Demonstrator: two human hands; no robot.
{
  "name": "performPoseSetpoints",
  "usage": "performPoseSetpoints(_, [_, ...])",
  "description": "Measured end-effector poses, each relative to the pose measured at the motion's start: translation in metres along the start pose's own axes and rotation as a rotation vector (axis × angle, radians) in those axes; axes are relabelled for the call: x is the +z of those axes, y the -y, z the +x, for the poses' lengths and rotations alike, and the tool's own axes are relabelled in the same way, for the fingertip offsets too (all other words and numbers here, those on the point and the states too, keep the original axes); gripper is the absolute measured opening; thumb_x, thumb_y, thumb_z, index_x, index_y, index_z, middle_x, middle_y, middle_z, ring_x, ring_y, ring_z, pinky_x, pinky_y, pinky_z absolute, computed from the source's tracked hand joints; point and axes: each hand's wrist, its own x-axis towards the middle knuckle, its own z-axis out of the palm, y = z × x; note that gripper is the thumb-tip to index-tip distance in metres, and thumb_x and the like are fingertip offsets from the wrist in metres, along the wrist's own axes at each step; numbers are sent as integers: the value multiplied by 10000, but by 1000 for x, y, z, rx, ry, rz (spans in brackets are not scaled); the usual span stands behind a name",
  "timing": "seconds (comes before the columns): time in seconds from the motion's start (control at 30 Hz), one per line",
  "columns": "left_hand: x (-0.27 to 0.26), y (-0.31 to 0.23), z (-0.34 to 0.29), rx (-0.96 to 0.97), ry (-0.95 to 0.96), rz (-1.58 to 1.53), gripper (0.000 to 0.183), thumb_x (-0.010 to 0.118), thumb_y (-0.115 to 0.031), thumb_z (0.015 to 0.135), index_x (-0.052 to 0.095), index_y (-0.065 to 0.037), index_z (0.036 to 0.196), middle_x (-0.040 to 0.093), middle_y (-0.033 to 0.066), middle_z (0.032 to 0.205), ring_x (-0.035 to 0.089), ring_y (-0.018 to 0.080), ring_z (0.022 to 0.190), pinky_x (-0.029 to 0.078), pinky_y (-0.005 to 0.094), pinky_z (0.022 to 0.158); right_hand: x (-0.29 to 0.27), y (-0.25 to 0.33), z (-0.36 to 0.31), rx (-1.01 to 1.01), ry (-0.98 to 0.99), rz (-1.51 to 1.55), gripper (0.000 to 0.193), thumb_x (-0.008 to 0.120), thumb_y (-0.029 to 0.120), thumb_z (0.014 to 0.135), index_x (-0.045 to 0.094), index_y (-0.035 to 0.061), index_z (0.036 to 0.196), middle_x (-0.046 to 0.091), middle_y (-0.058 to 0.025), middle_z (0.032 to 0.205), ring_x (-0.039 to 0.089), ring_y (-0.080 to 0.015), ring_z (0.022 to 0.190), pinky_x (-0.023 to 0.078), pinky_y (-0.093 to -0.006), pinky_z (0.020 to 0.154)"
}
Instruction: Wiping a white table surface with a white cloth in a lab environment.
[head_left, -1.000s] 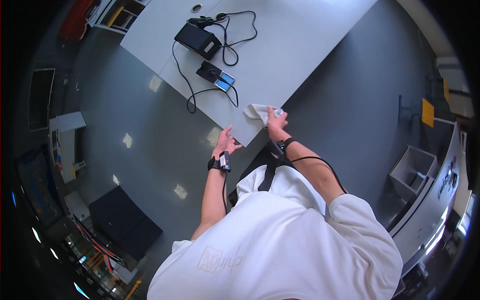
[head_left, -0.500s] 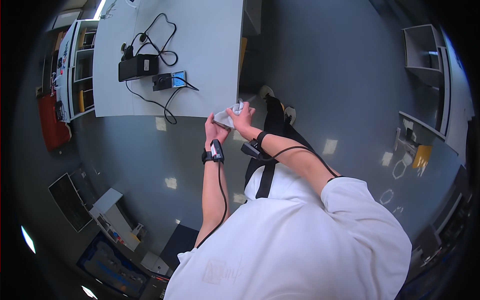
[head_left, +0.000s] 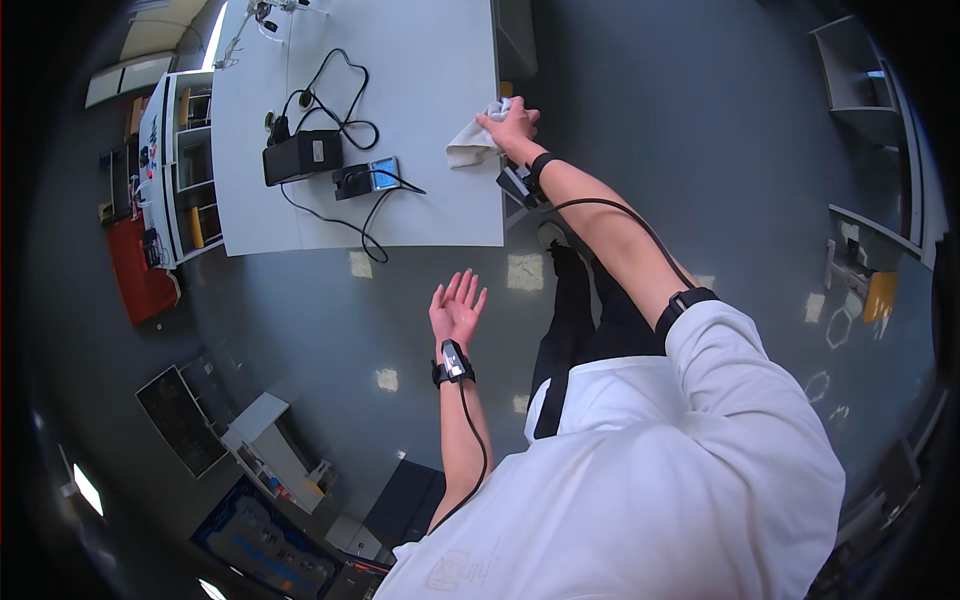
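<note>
A white cloth point(head_left: 470, 147) is bunched at the right edge of the white table point(head_left: 430, 220). My right hand point(head_left: 513, 127) grips its upper part, fingers closed round it, while the loose end spreads over the tabletop to the left. Off the table's front edge, my left hand point(head_left: 458, 308) is held palm up above the floor, open with the fingers spread and nothing in it. Each wrist carries a strapped-on dark device with a cable running up the arm.
On the table are a black box point(head_left: 302, 158), a small device with a blue face point(head_left: 383, 173) and looped black cables point(head_left: 365, 100). A shelf unit point(head_left: 190, 170) stands left of the table, with a red object point(head_left: 143, 270) beyond it. An open white cabinet point(head_left: 858, 70) stands far right.
My left hand has let go of the cloth and drawn back from the table, opening. My right hand has carried the cloth forward onto the table's right edge. The view has shifted slightly.
</note>
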Motion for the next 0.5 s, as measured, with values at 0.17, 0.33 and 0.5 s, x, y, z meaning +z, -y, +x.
performPoseSetpoints(0.17, [-2,-12,5,3,20,38,537,385,-286,927,272,-12,1375,332,148,1418,325,266,1311,287,486,1061,9,-17,-16,-83,-57,36,717,745,387,696,355,142,1245,298,-202,1232,430,-419,1101,422,-463,918])
performPoseSetpoints(0.33, [12,-21,24,-36,38,140,612,447,-289,904,219,-12,1399,234,130,1469,302,274,1323,279,502,1060,23,-69,-64,-195,-162,29,710,757,379,670,372,134,1215,335,-198,1184,436,-412,1044,381,-456,920])
performPoseSetpoints(0.5, [19,-52,46,-55,-52,135,763,480,-267,877,13,-30,1432,154,153,1488,269,287,1340,265,503,1064,37,-108,-133,-184,-129,20,688,771,367,661,408,68,1164,420,-193,1081,435,-329,998,404,-392,863])
